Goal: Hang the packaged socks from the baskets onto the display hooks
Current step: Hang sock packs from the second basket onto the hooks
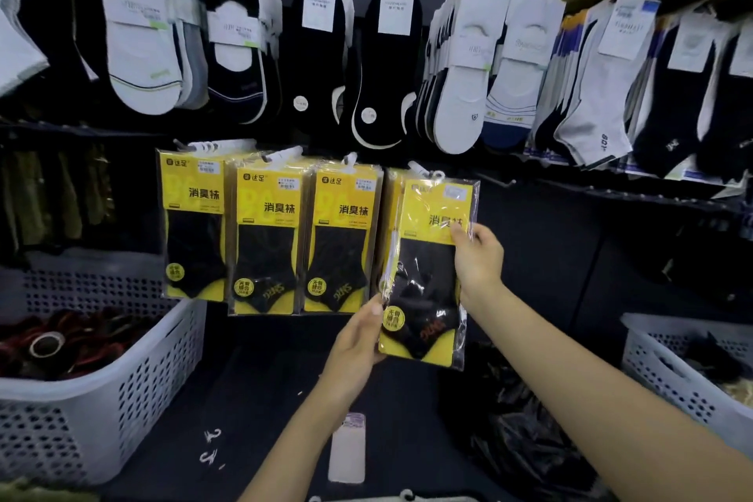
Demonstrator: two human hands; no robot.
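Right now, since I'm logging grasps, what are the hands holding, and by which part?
Both hold one yellow sock packet: the right hand pinches its upper right edge, the left hand grips its lower left edge.

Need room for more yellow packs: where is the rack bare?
Bare: the dark panel right of the held pack, under the upper sock row and above the right basket. Crowded: the three yellow stacks to its left.

Dark surface (260,391) bears left basket (138,399), right basket (668,375), loose hooks (212,446), pale packet (346,450).
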